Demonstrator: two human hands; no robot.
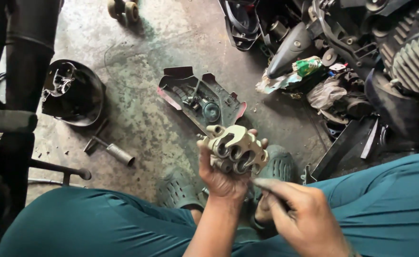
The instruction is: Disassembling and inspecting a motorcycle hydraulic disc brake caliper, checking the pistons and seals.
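The left hand is wrapped tight around a pale metal brake caliper and holds it up over the floor, between the knees. The round holes in the caliper face up at the camera, and its long side runs left to right. The right hand sits just below and to the right of it, very near but not touching. Its fingers are pinched together, and whether they hold something small cannot be told. A dark plastic cover lies on the floor farther away
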